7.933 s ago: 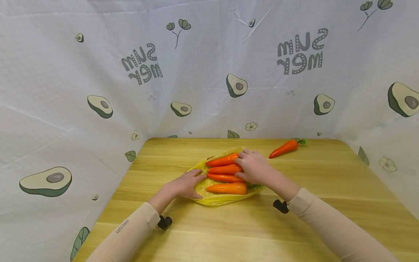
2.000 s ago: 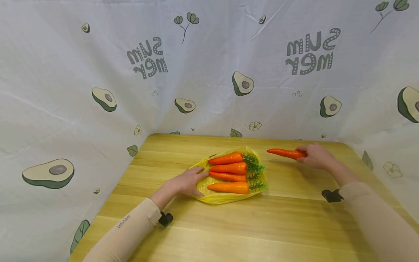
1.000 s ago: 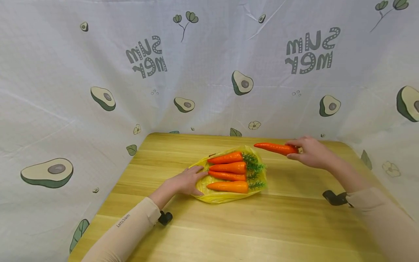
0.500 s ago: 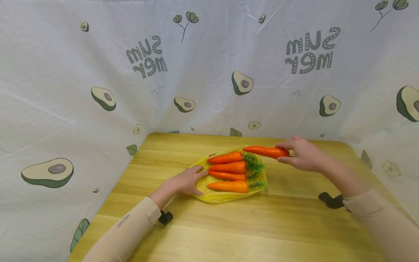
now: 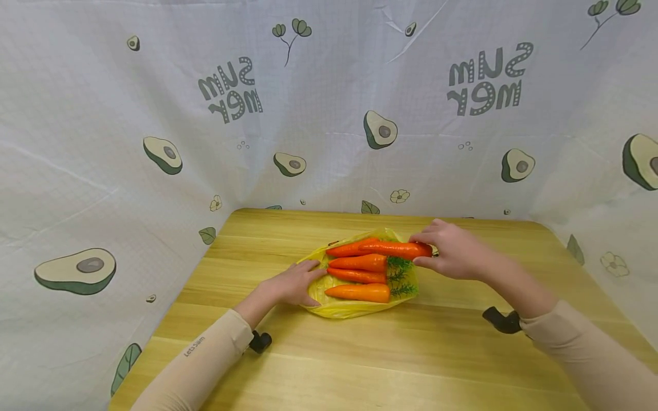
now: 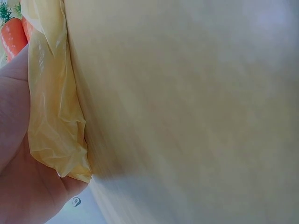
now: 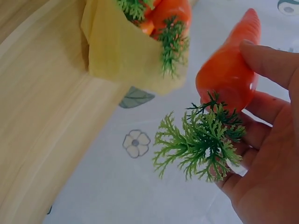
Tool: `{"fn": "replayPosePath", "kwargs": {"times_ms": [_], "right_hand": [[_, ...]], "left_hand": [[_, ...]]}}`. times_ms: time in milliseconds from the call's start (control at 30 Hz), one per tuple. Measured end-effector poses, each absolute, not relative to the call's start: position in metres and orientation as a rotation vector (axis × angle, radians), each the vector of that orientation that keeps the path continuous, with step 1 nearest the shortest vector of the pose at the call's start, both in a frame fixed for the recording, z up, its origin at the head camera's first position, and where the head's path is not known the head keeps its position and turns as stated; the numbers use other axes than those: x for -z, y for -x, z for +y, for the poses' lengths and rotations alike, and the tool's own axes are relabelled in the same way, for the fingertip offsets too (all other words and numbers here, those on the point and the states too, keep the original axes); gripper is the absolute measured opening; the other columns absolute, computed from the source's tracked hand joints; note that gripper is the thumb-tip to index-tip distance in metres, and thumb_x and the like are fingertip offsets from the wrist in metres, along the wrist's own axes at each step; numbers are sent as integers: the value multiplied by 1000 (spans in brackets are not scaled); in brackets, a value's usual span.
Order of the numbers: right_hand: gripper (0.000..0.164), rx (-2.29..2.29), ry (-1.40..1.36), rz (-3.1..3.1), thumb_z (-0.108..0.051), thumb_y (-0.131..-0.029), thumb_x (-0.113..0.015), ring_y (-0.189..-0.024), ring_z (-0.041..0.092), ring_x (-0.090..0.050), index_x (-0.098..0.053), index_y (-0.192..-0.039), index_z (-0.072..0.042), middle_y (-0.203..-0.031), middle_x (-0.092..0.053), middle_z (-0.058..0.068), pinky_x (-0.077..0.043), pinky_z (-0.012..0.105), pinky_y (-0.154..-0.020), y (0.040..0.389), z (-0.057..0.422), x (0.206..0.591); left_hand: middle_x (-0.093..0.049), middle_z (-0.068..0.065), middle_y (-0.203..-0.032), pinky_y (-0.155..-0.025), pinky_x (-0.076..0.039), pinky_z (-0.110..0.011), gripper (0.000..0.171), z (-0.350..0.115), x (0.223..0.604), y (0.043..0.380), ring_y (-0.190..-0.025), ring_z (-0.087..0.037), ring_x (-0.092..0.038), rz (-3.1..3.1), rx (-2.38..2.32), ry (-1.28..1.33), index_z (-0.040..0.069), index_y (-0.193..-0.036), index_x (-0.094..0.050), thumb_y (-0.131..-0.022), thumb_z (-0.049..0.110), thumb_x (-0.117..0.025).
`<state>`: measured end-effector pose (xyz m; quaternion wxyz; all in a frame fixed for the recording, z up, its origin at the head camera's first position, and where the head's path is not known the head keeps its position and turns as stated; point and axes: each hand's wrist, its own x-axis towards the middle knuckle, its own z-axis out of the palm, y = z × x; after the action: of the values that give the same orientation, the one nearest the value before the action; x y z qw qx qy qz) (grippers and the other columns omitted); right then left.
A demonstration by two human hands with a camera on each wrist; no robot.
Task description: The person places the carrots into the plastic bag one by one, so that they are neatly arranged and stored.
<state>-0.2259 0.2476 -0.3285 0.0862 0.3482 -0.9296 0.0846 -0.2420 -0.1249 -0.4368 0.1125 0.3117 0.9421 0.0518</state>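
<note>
My right hand [image 5: 454, 251] pinches the thick top end of a red-orange carrot [image 5: 393, 249], its tip pointing left over the bag's far side. In the right wrist view, leafy green fronds [image 7: 201, 140] hang from that carrot near my palm. Beneath it lies a yellow plastic bag [image 5: 341, 311], spread wide, with several carrots [image 5: 357, 293] side by side, tips to the left and greens to the right. The held carrot overlaps the rearmost one in the head view. At the bag's left end my left hand [image 5: 289, 286] rests with fingers and thumb spread; yellow film [image 6: 53, 107] drapes over it in the left wrist view.
Everything lies on a light wooden table [image 5: 329, 359] with rounded far corners. A white cloth [image 5: 319, 103] with avocado prints hangs behind and along the sides. A black wrist-camera mount [image 5: 501, 321] sticks out beneath my right forearm, and another mount [image 5: 260, 342] beneath my left.
Earlier, my right hand let go of the bagged carrots and took the loose carrot from the table's back right. It has since carried it left over the bag. My left hand has stayed put.
</note>
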Motion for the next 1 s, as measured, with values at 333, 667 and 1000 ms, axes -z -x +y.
{"fn": "replayPosePath", "kwargs": {"times_ms": [333,667,1000], "right_hand": [[39,-116,-1145,-2672,-31,-83,-82,-85,17,-54,-75,-111,-6,-93,-70,2,-47,35,-73,222,218,341],[45,39,-1169,-2577,-38,-82,-82,-90,24,-56,-74,-113,-6,-100,-72,7,-50,43,-80,218,196,356],[39,235,-1206,-2414,-43,-76,-84,-90,25,-54,-71,-98,-13,-91,-67,3,-45,38,-72,215,180,379]], "left_hand": [[-30,-17,-163,-120,-27,-59,85,-125,439,243,-151,-34,-28,2759,-166,-912,16,-155,-40,-86,49,-77],[-30,-17,-162,-119,-28,-61,85,-126,437,242,-151,-35,-29,2764,-172,-928,15,-155,-41,-86,50,-77],[-31,-18,-162,-118,-29,-62,85,-126,438,243,-150,-36,-30,2762,-182,-945,14,-154,-42,-86,50,-77]]}}
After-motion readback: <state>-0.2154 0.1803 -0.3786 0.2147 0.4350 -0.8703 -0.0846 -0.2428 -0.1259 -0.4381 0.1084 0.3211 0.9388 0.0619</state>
